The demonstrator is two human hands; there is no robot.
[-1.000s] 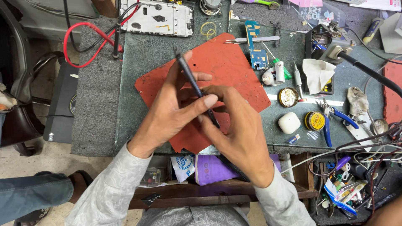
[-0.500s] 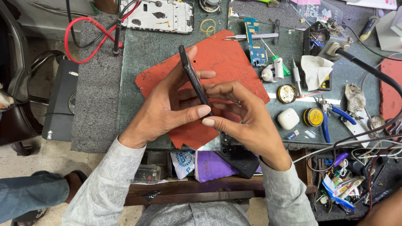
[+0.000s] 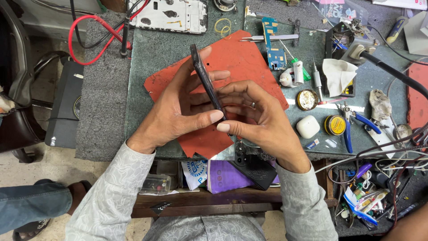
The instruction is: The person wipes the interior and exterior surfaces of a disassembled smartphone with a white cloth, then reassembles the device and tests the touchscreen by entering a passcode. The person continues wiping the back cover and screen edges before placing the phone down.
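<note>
Far left is mostly cut off: a dark chair edge and a bit of someone's jeans-covered leg at the bottom corner, can't tell much more. Next over, a black box sits beside the bench, and red and black cables loop across the grey stone slab up top, next to a white phone frame that's sliced by the top edge.

Middle: the left hand and right hand are both clamped on a thin dark phone, held edge-on and tilted above the red mat. Left thumb and fingers pinch it from one side, and the right-hand fingers curl in from the other. The phone's lower end vanishes between the two thumbs, so its face can't be seen at all. The hands also cover a big chunk of the mat. Just below the right wrist, a black phone back cover pokes out, half hidden, beside a purple box on the shelf under the bench.

Right of the mat: tweezers, a blue circuit board, a white crumpled cloth, two round tins, a white earbud case, blue-handled pliers. Far right is a wire tangle, too messy to sort out.
</note>
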